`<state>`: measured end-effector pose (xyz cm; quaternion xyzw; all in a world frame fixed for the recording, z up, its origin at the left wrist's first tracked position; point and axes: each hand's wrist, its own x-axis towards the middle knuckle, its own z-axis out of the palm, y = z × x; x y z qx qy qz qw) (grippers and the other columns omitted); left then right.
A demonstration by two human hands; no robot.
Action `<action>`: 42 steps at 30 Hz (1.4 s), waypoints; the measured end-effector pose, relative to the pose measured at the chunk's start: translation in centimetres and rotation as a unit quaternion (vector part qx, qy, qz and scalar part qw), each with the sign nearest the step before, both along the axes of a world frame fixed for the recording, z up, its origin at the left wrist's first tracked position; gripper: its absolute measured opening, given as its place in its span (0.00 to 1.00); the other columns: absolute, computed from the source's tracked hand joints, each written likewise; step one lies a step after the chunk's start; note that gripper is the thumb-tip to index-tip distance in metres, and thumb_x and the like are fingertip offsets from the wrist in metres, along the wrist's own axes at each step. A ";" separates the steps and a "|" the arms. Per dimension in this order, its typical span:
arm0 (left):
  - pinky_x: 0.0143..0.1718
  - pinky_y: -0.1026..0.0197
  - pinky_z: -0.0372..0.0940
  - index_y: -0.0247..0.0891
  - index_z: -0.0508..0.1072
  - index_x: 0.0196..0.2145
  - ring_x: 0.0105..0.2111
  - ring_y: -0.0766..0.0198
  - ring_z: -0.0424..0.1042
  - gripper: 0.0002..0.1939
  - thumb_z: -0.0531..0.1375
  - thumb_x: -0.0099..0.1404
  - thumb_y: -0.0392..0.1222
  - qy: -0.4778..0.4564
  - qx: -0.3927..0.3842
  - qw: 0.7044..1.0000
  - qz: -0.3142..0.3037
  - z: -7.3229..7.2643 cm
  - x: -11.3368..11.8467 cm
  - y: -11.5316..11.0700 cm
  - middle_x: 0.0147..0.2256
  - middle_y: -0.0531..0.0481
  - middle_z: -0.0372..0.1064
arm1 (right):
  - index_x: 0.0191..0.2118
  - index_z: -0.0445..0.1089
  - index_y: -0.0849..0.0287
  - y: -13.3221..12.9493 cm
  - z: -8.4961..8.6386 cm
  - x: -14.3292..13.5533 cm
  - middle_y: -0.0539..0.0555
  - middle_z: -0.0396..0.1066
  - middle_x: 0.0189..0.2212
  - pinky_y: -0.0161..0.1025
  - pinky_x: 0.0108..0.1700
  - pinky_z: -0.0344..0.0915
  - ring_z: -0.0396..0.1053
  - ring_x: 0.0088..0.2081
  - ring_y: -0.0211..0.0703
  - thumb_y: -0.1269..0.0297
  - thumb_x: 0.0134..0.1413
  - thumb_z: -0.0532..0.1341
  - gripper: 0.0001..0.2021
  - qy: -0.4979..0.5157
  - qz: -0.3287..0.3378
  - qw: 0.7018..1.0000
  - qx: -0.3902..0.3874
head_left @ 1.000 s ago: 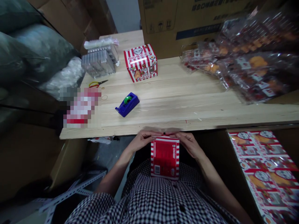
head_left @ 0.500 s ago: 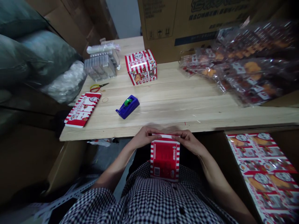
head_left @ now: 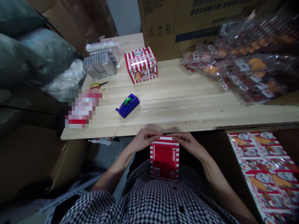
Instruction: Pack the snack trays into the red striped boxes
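A red and white striped carton (head_left: 164, 158) rests upright against my checked shirt, just below the table's front edge. My left hand (head_left: 147, 138) pinches the carton's top edge on the left, thumb on the near face. On the right of that edge, my right hand (head_left: 185, 141) pinches it the same way. The fingers behind the edge are partly hidden. Beyond my hands, a blue tape dispenser (head_left: 128, 105) with a green core stands on the table. A folded-up striped box (head_left: 140, 65) stands farther back.
On the wooden table (head_left: 163, 107) lie scissors (head_left: 99, 85) and a blurred red-white flat piece (head_left: 84, 107) at left. Clear plastic cases (head_left: 99, 66) stand behind. Plastic-wrapped packs (head_left: 252, 71) pile up at right before a large cardboard box (head_left: 161, 46). Printed cartons (head_left: 263, 174) fill the lower right.
Both hands keep their pinch on the carton's top edge, with the fingertips shifted slightly inward. The view has moved a little. The flat piece at left now appears pixelated.
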<state>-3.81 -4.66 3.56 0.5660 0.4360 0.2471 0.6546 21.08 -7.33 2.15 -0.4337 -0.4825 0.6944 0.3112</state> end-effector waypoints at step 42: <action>0.39 0.56 0.66 0.34 0.76 0.25 0.36 0.54 0.73 0.18 0.70 0.47 0.53 0.164 0.044 0.937 0.306 -0.8 -15.3 12.0 0.31 0.44 0.76 | 0.45 0.79 0.48 0.0 4.3 2.5 0.53 0.76 0.48 0.45 0.54 0.67 0.72 0.52 0.50 0.59 0.56 0.68 0.11 -0.108 -0.281 0.928 0.222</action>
